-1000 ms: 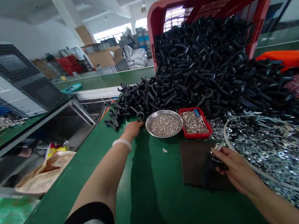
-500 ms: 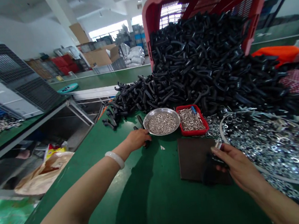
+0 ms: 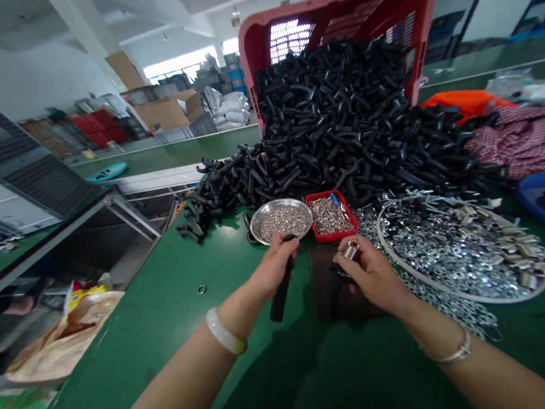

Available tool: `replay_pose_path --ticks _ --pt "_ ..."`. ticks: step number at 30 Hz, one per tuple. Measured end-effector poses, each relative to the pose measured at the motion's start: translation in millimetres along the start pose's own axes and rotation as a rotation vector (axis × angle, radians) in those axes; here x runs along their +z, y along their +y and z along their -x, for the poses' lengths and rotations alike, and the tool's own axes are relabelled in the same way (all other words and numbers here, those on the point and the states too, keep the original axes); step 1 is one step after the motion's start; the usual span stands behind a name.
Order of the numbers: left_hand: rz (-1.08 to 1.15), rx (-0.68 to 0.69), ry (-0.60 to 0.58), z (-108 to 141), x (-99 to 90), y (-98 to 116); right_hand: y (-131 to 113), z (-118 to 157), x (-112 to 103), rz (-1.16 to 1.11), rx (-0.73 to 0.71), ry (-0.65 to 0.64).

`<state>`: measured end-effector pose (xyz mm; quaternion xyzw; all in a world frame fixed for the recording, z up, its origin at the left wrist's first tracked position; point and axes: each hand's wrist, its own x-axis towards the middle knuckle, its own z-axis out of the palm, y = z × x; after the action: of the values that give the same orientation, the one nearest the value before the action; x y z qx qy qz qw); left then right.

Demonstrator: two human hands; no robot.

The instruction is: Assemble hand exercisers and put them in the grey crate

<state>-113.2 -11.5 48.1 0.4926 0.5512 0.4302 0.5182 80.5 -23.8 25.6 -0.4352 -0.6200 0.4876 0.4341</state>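
Note:
My left hand (image 3: 275, 266) is closed around one end of a black curved lever-like part (image 3: 281, 295), which points down toward the green table. In my right hand (image 3: 366, 272) is a coiled, spring-like silver metal piece (image 3: 351, 250), pinched at the fingertips. Some dark object shows under those fingers, too hidden to name. A dark brown flat block (image 3: 326, 290) lies below my right hand. Just beyond my left hand is a round metal dish (image 3: 256, 230) of small metal bits. Beside it sits a red tray (image 3: 338, 237) with small pins.
Black lever-like parts (image 3: 324, 139) spill from a tilted red crate (image 3: 333, 7) across the back. Loose metal rings and sleeves fill a white-rimmed round tray (image 3: 460, 298) at right. One ring (image 3: 202, 289) lies on the green table (image 3: 180, 346). A blue basin (image 3: 541, 190) stands far right.
My left hand has come off the tabletop beside the dish and moved right, lifting a black lever-like part. My right hand has moved left and slightly up with the metal piece. The view has shifted right.

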Motion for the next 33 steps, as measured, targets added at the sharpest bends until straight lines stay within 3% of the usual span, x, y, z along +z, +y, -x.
replay_pose_path --ticks 2,5,10,15,21,24,29,33 --pt "0.181 -0.095 -0.075 0 27.6 -2 -8 2 3 0.088 -0.082 -0.003" --pt "0.195 0.009 -0.079 -1 48.4 -10 -11 3 2 0.202 -0.142 0.058" --pt "-0.055 0.226 0.08 -5 58.3 -18 -5 4 -3 0.348 -0.19 0.164" --pt "-0.24 0.442 0.197 -10 65.4 -9 -7 2 -3 0.322 -0.182 0.269" --pt "-0.382 0.589 0.229 -10 71.9 0 -11 -6 -10 0.397 -0.256 0.315" --pt "-0.359 0.588 0.225 -13 73.0 -1 -11 -14 -15 0.426 -0.281 0.258" --pt "-0.297 0.566 0.13 -25 72.9 -8 -10 -33 -27 0.568 -0.31 -0.049" --pt "-0.225 0.498 0.116 -34 76.0 -16 -5 -42 -34 0.674 -0.234 -0.164"
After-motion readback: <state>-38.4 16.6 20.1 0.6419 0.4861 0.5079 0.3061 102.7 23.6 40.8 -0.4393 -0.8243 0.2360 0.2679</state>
